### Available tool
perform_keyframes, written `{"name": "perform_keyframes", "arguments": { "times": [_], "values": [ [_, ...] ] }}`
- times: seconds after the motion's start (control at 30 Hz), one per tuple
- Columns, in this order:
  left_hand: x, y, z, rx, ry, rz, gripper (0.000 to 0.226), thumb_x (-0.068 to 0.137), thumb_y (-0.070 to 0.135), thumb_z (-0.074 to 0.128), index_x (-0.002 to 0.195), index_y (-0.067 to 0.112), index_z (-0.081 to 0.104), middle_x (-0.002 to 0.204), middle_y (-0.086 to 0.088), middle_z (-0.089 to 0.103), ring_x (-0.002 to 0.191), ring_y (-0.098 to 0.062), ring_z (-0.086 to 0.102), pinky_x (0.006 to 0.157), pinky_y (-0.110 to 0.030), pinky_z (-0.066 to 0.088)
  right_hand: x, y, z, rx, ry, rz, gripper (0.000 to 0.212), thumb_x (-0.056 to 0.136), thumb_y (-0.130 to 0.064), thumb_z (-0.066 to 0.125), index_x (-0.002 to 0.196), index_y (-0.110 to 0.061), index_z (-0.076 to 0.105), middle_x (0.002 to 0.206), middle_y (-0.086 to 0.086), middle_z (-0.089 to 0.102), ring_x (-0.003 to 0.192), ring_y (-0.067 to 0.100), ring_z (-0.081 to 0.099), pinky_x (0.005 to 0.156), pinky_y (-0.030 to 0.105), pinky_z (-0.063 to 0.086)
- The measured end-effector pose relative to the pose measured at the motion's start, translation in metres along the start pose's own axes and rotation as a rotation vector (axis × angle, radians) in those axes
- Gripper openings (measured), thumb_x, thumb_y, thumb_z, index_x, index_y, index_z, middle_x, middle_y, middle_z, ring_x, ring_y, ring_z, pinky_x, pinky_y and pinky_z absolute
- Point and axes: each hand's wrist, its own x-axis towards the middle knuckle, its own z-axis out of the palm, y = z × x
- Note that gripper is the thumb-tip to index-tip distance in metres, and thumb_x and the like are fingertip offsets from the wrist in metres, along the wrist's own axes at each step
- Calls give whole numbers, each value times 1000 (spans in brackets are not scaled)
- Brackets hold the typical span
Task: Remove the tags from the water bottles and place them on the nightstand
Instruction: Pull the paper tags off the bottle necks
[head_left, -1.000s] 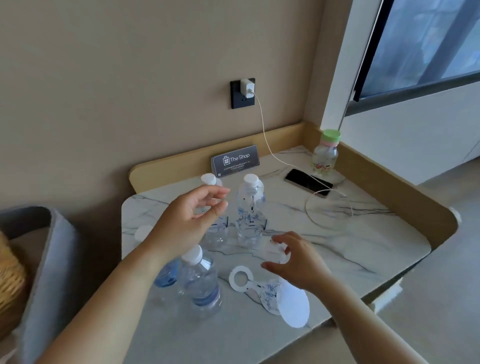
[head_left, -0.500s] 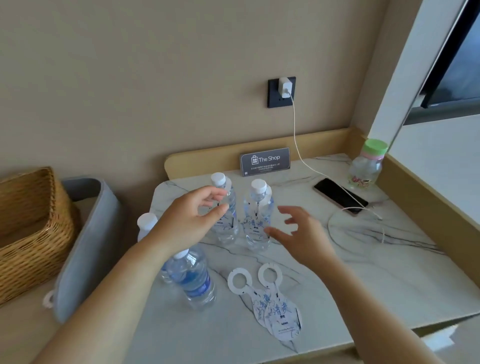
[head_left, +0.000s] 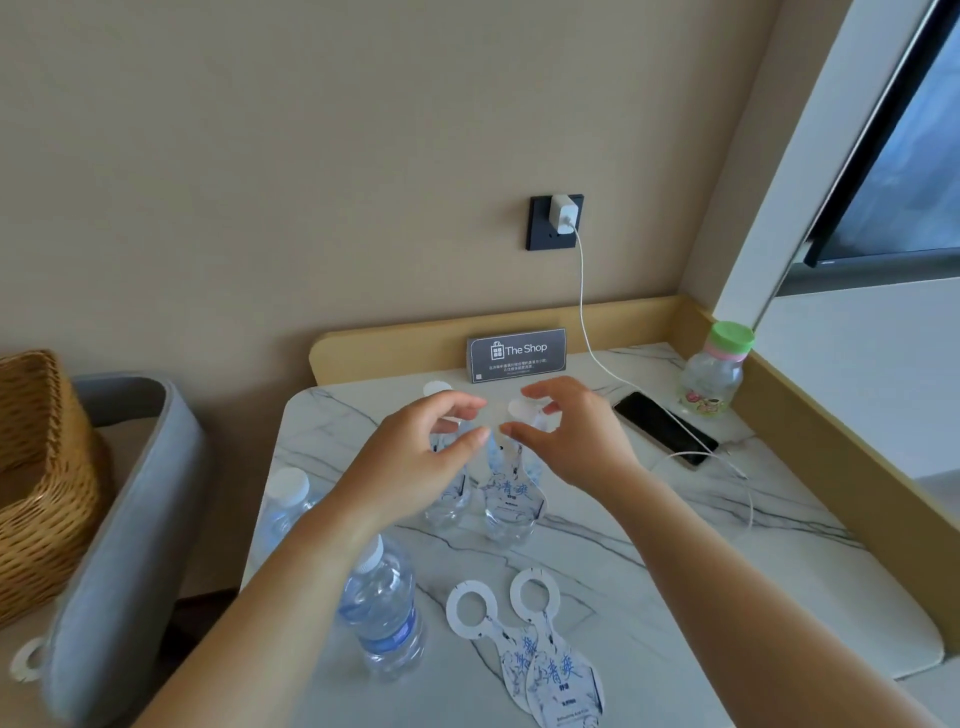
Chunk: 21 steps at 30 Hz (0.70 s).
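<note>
Two tagged water bottles stand at the back of the marble nightstand (head_left: 649, 597): the left one (head_left: 448, 501) and the right one (head_left: 506, 525). The right bottle's blue-printed tag (head_left: 515, 493) hangs down its front. My left hand (head_left: 410, 462) and my right hand (head_left: 576, 441) meet at this bottle's neck, and thumb and forefinger of each pinch the tag's ring just below the white cap. Two untagged bottles (head_left: 387, 610) (head_left: 283, 506) stand nearer on the left. Two removed tags (head_left: 498, 639) (head_left: 563, 675) lie overlapping at the front edge.
A black phone (head_left: 662, 428) lies at the back right with a white cable (head_left: 582, 291) running to the wall charger. A green-capped bottle (head_left: 714, 371) and a "The Shop" sign (head_left: 517, 354) stand by the raised wooden rim. A grey seat (head_left: 124, 519) and wicker basket (head_left: 36, 467) are on the left.
My right hand has risen from the table and both hands have closed in on the right back bottle's neck, taking hold of its tag ring. The view shifted slightly.
</note>
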Motion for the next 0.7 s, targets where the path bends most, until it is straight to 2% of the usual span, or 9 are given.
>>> {"name": "perform_keyframes", "arguments": {
  "times": [0.1,0.2,0.3,0.33,0.43,0.5,0.63,0.7],
  "values": [
    [6,-2,1,5,-5,10,26,89,37,59,116,39,59,114,26,59,109,7,54,86,-14,40,6,3,-1,-10,-17,0,41,71,-39,79,106,-24,65,105,-10,65,83,6,56,61,9,34],
    [10,-2,2,8,1,5,28,89,37,59,117,38,59,114,26,59,109,7,54,86,-12,39,12,8,-5,-20,-57,-36,36,71,-36,79,103,-24,66,100,-11,66,82,6,58,64,12,38],
    [11,-2,4,19,3,-8,29,89,39,59,117,39,58,115,27,59,109,9,53,85,-10,39,18,14,-9,-47,-115,-99,36,75,-35,76,108,-25,66,97,-16,61,83,3,55,66,6,36],
    [12,-2,6,21,9,-13,29,88,40,59,117,40,58,115,27,58,109,9,53,86,-11,39,21,17,-11,-46,-140,-119,35,77,-34,75,110,-26,65,98,-16,61,84,3,54,70,8,38],
    [13,1,13,1,48,-40,29,87,41,60,116,42,58,114,29,58,109,9,53,90,-18,43,35,24,-19,-33,-249,-192,33,80,-29,72,112,-26,65,106,-10,66,94,7,58,85,26,48],
    [14,2,22,-19,80,-72,28,87,38,61,115,42,58,114,29,58,108,10,53,92,-20,45,46,29,-25,-4,-332,-242,33,81,-24,72,113,-26,65,107,-11,65,98,9,58,88,27,47],
    [12,4,44,-58,170,-143,28,87,35,62,114,43,57,116,31,57,108,11,52,92,-21,45,69,38,-37,18,-513,-357,32,82,-16,70,112,-27,65,109,-12,65,100,3,57,82,8,40],
    [12,5,57,-70,216,-179,30,87,35,62,115,45,54,117,32,54,110,12,51,90,-20,47,82,42,-43,27,-592,-402,33,82,-15,70,110,-31,65,111,-13,65,101,0,55,81,5,39]
  ]
}}
